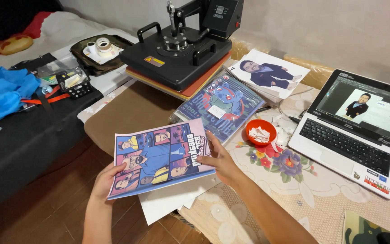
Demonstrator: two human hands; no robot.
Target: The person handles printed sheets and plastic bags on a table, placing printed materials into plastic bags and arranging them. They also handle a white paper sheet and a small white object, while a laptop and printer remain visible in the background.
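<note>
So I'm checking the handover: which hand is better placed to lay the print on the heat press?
Probably the right hand. It grips the print on the edge facing the heat press, while the left hand holds the far lower corner.

A small work room with a table, a bed and a wood floor

The wall [330, 27] at the back is plain and pale grey; the floor [46, 212] is dark brown wood boards; a table [294, 190] on the right wears a cream lace cloth with big flowers; a bed [19, 135] on the left has a black cover; the light is soft and even.
</note>
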